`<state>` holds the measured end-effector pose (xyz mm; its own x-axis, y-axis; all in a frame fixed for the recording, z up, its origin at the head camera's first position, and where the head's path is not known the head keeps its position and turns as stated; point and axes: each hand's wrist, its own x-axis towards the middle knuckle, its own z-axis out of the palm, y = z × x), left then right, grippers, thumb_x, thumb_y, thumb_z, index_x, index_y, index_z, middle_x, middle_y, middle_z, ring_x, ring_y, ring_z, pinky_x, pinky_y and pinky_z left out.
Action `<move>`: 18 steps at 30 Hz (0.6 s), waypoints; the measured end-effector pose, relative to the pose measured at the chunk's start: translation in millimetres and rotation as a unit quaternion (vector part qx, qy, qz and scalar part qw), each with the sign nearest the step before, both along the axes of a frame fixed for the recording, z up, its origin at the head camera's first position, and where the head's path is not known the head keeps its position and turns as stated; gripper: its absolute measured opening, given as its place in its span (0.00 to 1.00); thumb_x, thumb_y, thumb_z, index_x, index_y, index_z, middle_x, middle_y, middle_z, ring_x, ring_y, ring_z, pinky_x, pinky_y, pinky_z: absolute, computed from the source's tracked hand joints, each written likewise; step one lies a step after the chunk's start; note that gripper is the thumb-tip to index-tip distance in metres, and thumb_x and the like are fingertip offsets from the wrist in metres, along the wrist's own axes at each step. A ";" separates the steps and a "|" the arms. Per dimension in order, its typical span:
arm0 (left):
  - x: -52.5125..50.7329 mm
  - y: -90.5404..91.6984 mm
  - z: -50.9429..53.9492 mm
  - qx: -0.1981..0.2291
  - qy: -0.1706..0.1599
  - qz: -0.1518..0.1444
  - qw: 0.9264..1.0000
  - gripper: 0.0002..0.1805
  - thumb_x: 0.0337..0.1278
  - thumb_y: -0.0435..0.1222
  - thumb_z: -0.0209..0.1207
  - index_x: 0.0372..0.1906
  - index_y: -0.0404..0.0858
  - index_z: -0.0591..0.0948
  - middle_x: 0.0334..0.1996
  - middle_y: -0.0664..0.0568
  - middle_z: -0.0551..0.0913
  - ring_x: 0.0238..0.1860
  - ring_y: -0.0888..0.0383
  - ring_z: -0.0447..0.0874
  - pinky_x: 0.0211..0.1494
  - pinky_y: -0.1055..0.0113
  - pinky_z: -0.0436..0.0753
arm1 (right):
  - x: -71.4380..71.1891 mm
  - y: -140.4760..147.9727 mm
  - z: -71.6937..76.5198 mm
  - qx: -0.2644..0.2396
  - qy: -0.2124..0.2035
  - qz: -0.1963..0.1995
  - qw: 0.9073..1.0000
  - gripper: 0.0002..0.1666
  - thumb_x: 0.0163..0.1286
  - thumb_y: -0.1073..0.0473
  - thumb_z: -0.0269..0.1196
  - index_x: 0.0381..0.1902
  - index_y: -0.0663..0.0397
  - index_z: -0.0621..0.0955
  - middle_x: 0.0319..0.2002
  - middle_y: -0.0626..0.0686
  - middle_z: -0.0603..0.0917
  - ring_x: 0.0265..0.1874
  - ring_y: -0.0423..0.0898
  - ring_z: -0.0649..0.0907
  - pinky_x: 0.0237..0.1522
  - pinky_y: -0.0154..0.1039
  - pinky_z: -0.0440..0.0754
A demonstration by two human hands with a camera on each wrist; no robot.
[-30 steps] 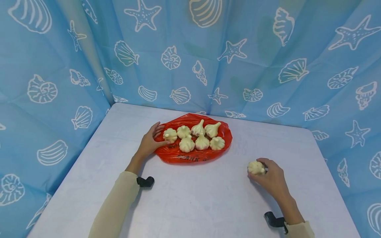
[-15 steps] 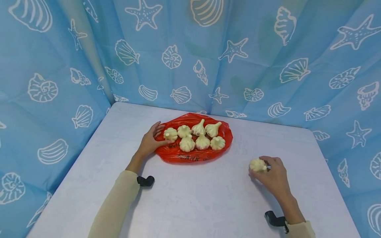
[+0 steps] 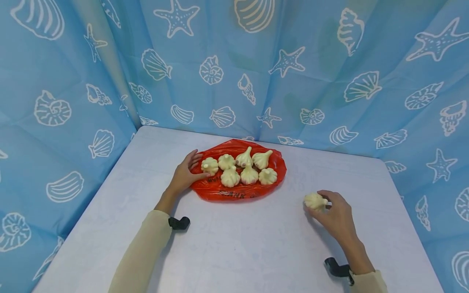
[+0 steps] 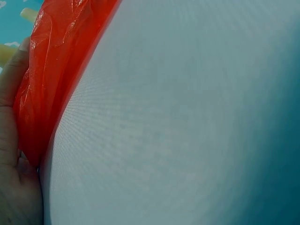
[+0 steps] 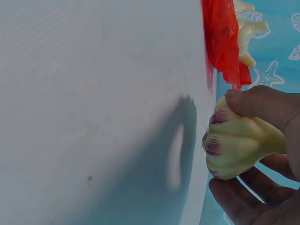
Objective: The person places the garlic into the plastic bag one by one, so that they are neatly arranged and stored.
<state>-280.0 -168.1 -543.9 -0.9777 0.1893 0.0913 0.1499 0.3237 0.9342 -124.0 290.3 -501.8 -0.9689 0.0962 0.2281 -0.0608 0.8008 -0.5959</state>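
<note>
My left hand (image 3: 184,175) rests at the left end of a red plastic bag (image 3: 231,194), thumb and fingers spread along its rim. The left wrist view shows the thumb (image 4: 10,89) lying straight against the crumpled red plastic (image 4: 61,56). Inside the bag sit several pale garlic bulbs in two rough rows, one of them, a garlic bulb (image 3: 210,166), close to the left thumb. Off to the right of the bag, my right hand (image 3: 337,213) grips a single garlic bulb (image 5: 241,140) between thumb and fingers, above the table. That bulb has purple streaks near its root end.
A white cloth covers the table (image 3: 234,248). Blue curtains (image 3: 227,61) with white shells and starfish hang along its back and sides. Dark camera mounts (image 3: 179,223) sit at both wrists.
The right hand and its garlic bulb shift slightly right, then back left, and the bulb's stem turns more to the right. The left hand and the bag stay in place.
</note>
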 end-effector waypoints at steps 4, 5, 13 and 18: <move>-0.4 -0.8 -1.3 0.002 0.001 0.001 1.000 0.59 0.40 0.53 0.75 0.76 0.43 0.55 0.67 0.54 0.69 0.68 0.55 0.67 0.69 0.56 0.68 | -2.9 -5.1 3.7 -0.003 -0.009 0.000 1.000 0.36 0.56 0.52 0.75 0.58 0.61 0.76 0.53 0.61 0.78 0.48 0.58 0.79 0.47 0.59 0.82; -0.7 -1.0 -1.4 0.005 0.002 0.000 1.000 0.59 0.40 0.53 0.75 0.76 0.43 0.55 0.68 0.53 0.69 0.68 0.55 0.67 0.69 0.56 0.68 | -3.7 -6.5 4.7 -0.004 -0.012 -0.001 1.000 0.36 0.56 0.52 0.75 0.58 0.61 0.75 0.53 0.61 0.78 0.48 0.58 0.79 0.46 0.58 0.82; -0.2 -0.7 -0.8 0.006 0.003 0.000 1.000 0.59 0.40 0.52 0.75 0.76 0.43 0.55 0.67 0.53 0.69 0.68 0.55 0.67 0.69 0.57 0.68 | -10.0 -12.6 8.1 0.005 -0.013 -0.001 1.000 0.36 0.56 0.50 0.74 0.59 0.60 0.75 0.54 0.60 0.77 0.48 0.57 0.78 0.46 0.57 0.83; 0.1 0.0 0.2 0.003 0.000 0.003 1.000 0.58 0.40 0.51 0.76 0.76 0.43 0.55 0.68 0.53 0.69 0.68 0.55 0.67 0.69 0.56 0.68 | -13.4 -18.0 10.5 0.005 -0.004 0.005 1.000 0.35 0.55 0.51 0.75 0.58 0.58 0.76 0.53 0.59 0.77 0.49 0.55 0.77 0.47 0.56 0.82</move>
<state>-279.9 -168.1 -543.6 -0.9788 0.1826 0.0930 0.1484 0.3188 0.9361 -137.4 272.3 -491.3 -0.9717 0.0836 0.2210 -0.0644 0.8062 -0.5881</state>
